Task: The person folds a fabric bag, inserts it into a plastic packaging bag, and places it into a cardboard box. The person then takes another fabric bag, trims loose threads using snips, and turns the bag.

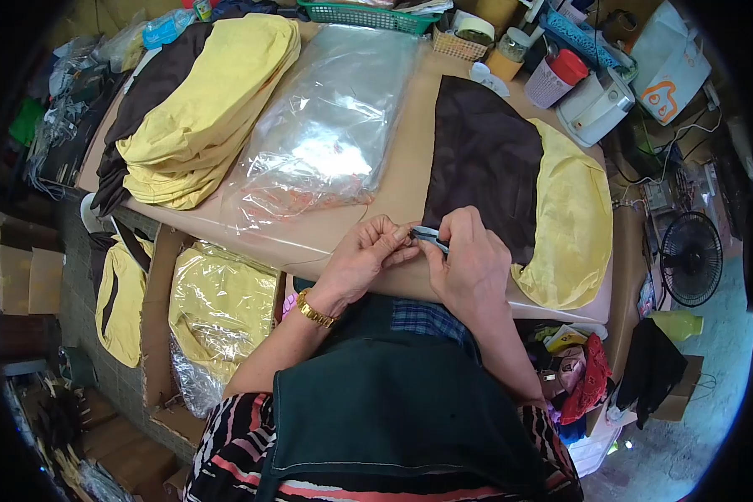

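Note:
My right hand (475, 259) is closed around small thread snips (427, 235), whose blades point left. Close against their tip, my left hand (370, 251) pinches finger and thumb together; whatever lies between them is too small to make out. Both hands are over the near edge of the table (301, 249). Just beyond and to the right of my right hand lies a folded dark brown and yellow garment (484, 159), its yellow part curving along the right side.
A stack of yellow and brown garments (205, 109) lies at left beside clear plastic bags (330, 109). Below the table's left side stands a carton (161, 326) with bagged yellow garments. Cups, jars and a green basket (368, 17) line the back; a black fan (692, 259) stands right.

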`<act>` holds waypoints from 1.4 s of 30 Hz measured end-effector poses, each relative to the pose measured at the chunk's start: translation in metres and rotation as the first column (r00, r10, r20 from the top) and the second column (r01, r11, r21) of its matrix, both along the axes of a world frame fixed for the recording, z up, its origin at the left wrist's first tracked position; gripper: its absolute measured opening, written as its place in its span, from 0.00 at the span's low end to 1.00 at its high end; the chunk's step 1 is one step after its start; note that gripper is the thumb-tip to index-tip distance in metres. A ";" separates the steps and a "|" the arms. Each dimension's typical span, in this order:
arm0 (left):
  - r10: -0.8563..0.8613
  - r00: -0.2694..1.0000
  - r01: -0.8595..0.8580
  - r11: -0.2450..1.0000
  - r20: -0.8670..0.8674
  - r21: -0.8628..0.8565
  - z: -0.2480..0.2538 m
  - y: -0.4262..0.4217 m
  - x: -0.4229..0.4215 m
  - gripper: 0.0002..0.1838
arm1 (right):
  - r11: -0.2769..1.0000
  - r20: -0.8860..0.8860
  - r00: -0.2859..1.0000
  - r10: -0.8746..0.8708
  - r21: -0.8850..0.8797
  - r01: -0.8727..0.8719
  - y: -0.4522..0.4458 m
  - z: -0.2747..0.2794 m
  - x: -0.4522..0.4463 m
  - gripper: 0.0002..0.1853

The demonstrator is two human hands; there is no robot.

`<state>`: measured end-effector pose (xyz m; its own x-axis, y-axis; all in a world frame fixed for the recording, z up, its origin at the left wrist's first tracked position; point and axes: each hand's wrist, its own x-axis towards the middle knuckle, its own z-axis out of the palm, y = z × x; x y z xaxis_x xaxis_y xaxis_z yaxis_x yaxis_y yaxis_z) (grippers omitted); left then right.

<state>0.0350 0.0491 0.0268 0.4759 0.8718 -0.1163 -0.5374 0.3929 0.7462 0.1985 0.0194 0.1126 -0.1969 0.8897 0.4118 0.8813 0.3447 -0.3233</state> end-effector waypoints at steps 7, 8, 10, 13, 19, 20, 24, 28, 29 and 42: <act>0.009 0.999 -0.009 1.000 -0.040 -0.004 0.010 -0.005 0.002 0.12 | 1.000 -0.104 0.995 0.001 -0.003 -0.001 0.011 -0.013 0.004 0.20; 0.073 0.989 -0.073 0.997 -0.130 0.005 0.012 -0.006 0.001 0.11 | 1.000 -0.165 0.986 -0.018 0.015 0.020 0.017 -0.018 0.007 0.21; 0.135 0.966 -0.135 0.991 -0.219 0.016 0.009 -0.006 -0.006 0.11 | 0.994 -0.092 0.990 -0.111 -0.033 0.108 0.032 -0.039 0.022 0.28; 0.307 0.737 -0.107 0.933 -0.602 0.345 -0.006 0.009 -0.049 0.15 | 0.973 -0.085 0.975 -0.207 -0.125 0.196 0.044 -0.089 0.047 0.26; 0.347 0.672 -0.156 0.930 -0.654 0.334 0.011 0.015 -0.047 0.25 | 0.974 -0.053 0.975 -0.214 -0.080 0.210 0.047 -0.100 0.050 0.23; 0.310 0.707 -0.126 0.940 -0.636 0.317 -0.002 0.015 -0.031 0.22 | 0.974 -0.064 0.974 -0.218 -0.076 0.213 0.047 -0.100 0.050 0.22; 0.273 0.512 0.223 0.873 -0.815 0.433 -0.004 0.024 0.001 0.14 | 0.978 -0.249 0.952 -0.178 -0.156 0.142 0.046 -0.094 0.052 0.18; 0.306 0.638 0.151 0.850 -0.707 0.504 0.006 0.017 0.008 0.11 | 0.902 -0.750 0.661 -0.012 -0.293 -0.316 0.039 -0.065 0.027 0.10; 0.382 0.630 0.140 0.800 -0.676 0.583 0.011 0.015 0.006 0.13 | 0.835 -0.706 0.707 0.047 -0.361 -0.416 0.045 -0.066 0.031 0.09; -0.005 0.962 0.011 1.000 -0.274 0.018 0.017 -0.001 0.003 0.24 | 0.937 -0.721 0.693 -0.016 -0.253 -0.241 0.036 -0.057 0.021 0.10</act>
